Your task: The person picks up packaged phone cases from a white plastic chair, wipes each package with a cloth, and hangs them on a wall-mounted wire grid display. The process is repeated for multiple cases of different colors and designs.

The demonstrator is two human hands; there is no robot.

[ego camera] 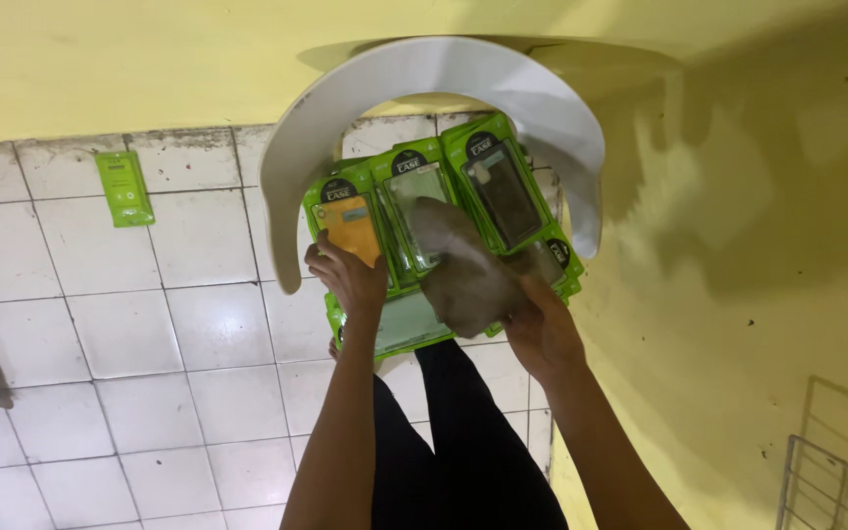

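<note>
Head view. The left hand (350, 280) is raised in front of the body; its grip is pressed onto the lower edge of a fanned stack of green phone-case packages (444, 196), with the fingers curled over the leftmost package, the one showing an orange case (353, 228). The stack is held up off the floor, in front of a white curved seat ring (444, 74) that arches above and around it. Three package fronts are visible side by side: the orange one on the left, a clear one in the middle, a dark one (504, 196) on the right. More green packages lie beneath them, seen only at their edges.

The right hand (540, 329) is just beside the stack on its lower right. Its grip pinches a grey-brown cloth (463, 275), which lies across the face of the middle package and touches it. The cloth is blurred, and its outline is not sharp. The right fingers are partly hidden by the cloth.

Both forearms run up from the bottom edge of the picture. Between them are the person's legs in black trousers (463, 442).

Below is a floor of white tiles (130, 334). One single green package (125, 188) lies flat on the tiles near the yellow wall (100, 59), well apart from the stack. At the lower right corner, a wire rack (836, 481) stands against the wall.
</note>
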